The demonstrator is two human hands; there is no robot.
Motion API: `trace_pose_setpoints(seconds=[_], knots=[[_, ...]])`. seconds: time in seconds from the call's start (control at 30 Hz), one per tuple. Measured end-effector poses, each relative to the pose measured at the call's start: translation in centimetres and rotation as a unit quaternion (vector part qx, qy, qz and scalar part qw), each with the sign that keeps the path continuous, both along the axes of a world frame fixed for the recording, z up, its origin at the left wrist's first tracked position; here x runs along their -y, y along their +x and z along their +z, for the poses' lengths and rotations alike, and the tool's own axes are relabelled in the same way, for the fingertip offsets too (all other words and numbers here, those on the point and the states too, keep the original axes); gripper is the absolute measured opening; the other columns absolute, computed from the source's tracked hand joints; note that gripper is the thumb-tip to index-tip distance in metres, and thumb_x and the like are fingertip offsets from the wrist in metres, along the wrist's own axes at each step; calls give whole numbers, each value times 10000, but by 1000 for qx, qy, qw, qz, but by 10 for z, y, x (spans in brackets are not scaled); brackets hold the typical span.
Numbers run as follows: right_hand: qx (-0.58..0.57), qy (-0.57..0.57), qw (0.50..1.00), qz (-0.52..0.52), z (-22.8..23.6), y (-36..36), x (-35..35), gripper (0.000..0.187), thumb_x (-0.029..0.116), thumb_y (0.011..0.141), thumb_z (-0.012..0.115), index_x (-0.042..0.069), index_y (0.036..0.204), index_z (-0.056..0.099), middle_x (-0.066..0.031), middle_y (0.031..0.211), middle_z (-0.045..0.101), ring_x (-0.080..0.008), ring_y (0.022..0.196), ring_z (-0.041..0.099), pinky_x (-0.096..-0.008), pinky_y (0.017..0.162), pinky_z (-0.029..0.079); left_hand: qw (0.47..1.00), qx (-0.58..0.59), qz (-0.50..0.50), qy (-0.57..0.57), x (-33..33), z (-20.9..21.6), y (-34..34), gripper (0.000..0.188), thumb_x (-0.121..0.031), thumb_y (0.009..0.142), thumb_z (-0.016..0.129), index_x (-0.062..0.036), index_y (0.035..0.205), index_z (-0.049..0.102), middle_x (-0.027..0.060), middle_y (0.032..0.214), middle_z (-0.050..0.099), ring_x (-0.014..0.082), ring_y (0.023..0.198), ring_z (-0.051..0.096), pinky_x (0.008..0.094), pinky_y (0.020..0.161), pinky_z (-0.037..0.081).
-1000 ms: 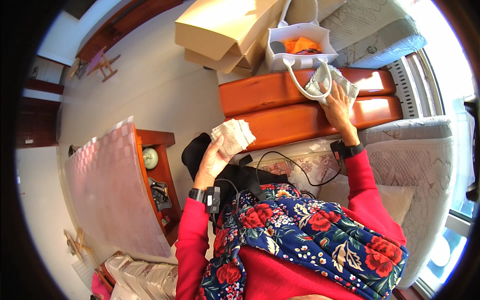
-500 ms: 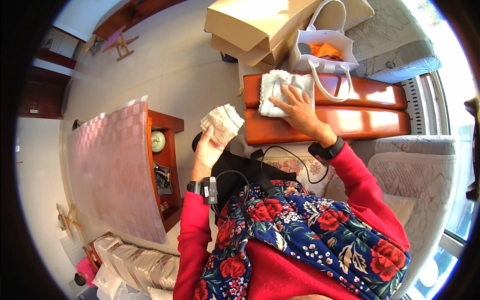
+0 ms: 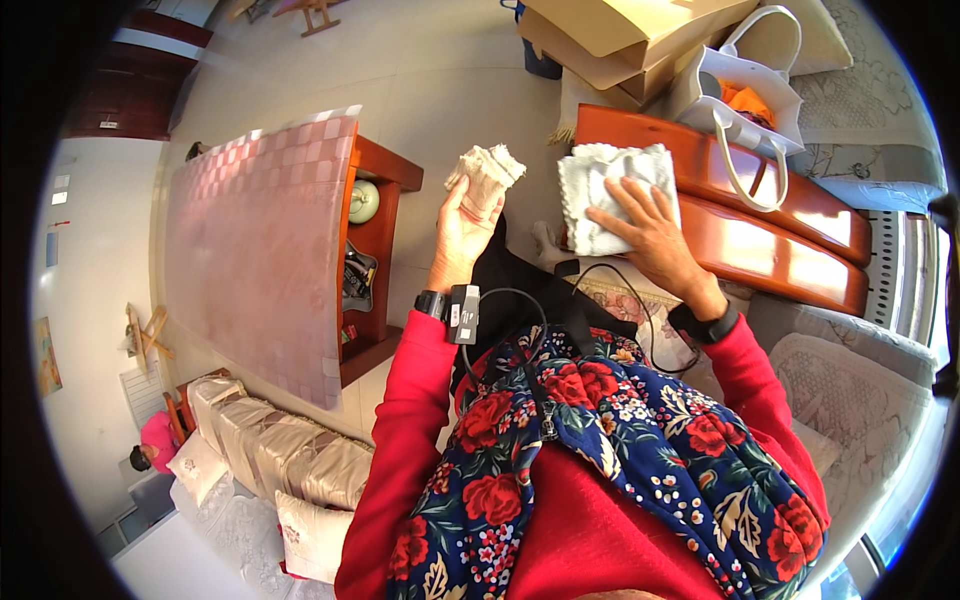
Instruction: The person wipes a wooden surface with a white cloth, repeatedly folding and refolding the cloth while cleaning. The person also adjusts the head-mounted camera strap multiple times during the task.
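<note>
My left hand (image 3: pixel 463 232) grips a folded cream cloth (image 3: pixel 486 176), raised to the left of the wooden bench top, fingers and thumb round its lower part. A folded pale cloth (image 3: pixel 586 196) with a scalloped edge lies at the left end of the glossy red-brown bench top (image 3: pixel 730 222). Flat upon this cloth, my right hand (image 3: pixel 643 225) has its fingers spread. The cloth reaches past the bench top's left edge. Each wrist wears a dark band, and a black cable hangs between them.
Beyond the bench top stand a white tote bag (image 3: pixel 690 105) with orange cloth inside and a cardboard box (image 3: pixel 640 30). To the left is a low table (image 3: pixel 260 270) under a pink checked cover. A person in pink (image 3: pixel 158 440) is at the far lower left, near a sofa (image 3: pixel 270 440).
My view has turned, so the room appears shifted. The scalloped cloth under my right hand has slid left along the bench top, past its end. My left hand still holds the cream cloth.
</note>
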State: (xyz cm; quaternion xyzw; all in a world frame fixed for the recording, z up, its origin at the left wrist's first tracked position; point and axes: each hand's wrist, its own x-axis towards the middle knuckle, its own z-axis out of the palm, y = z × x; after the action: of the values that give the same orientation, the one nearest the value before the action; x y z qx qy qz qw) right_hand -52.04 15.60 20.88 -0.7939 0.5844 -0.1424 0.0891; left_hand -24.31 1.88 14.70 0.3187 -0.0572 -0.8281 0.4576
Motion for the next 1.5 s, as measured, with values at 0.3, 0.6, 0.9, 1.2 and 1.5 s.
trace_pose_setpoints(seconds=[0.3, 0.6, 0.9, 1.2, 1.5], knots=[[-15, 19, 970, -241, -10, -81, -67, 792, -99, 707, 580, 279, 1398, 488, -102, 1506, 365, -324, 1396, 320, -510, 1152, 207, 1000, -21, 9, 17, 5, 1, -14, 275, -178, 907, 635, -103, 1166, 582, 45, 1174, 636, 218, 1084, 610, 403, 862, 531], [-44, 2, 984, -173, -20, -27, -44, 696, -44, 721, 606, 286, 1332, 554, -111, 1489, 384, -321, 1386, 332, -535, 1129, 212, 999, -15, 29, 12, 5, 7, -19, 276, -207, 916, 632, -102, 1165, 580, 41, 1151, 647, 204, 1036, 627, 391, 848, 532], [63, -4, 997, -43, -3, -8, -43, 621, -19, 727, 599, 255, 1285, 596, -86, 1469, 428, -290, 1372, 363, -496, 1134, 236, 998, 27, -54, 2, 3, 11, -29, 289, -246, 942, 610, -101, 1189, 576, 39, 1161, 649, 204, 1041, 632, 377, 863, 536], [-54, -137, 906, -397, -55, -163, -139, 630, -85, 769, 525, 179, 1340, 561, -146, 1406, 486, -318, 1325, 420, -455, 1106, 283, 985, -22, -166, -30, -7, 18, -51, 400, -344, 921, 637, -141, 1252, 541, 45, 1195, 633, 216, 1079, 624, 402, 846, 560], [-103, -136, 860, -481, -85, -174, -130, 569, 102, 866, 613, 243, 1402, 483, -105, 1464, 436, -331, 1365, 359, -501, 1098, 254, 946, -33, -297, -127, -19, 45, -88, 482, -265, 942, 605, -39, 1343, 463, 89, 1320, 565, 227, 1210, 558, 412, 1032, 458]])
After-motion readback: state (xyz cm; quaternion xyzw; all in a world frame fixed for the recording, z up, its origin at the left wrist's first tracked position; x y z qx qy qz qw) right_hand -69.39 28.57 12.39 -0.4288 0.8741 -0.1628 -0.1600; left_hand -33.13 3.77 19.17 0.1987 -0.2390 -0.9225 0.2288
